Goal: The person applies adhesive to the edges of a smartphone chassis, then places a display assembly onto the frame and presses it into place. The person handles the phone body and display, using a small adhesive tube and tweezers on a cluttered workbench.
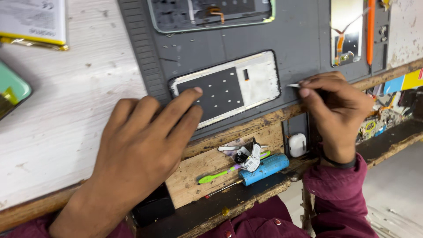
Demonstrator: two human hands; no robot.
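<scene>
In the head view, the left hand lies flat, fingers spread on the near left end of a phone panel resting on the grey mat on the counter. The right hand pinches a thin metal tool just right of the panel.

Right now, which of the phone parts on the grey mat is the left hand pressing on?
The left hand presses the middle panel, white-edged with a black rectangle, nearest the desk edge. The open frame and narrow panel lie untouched farther back.
</scene>
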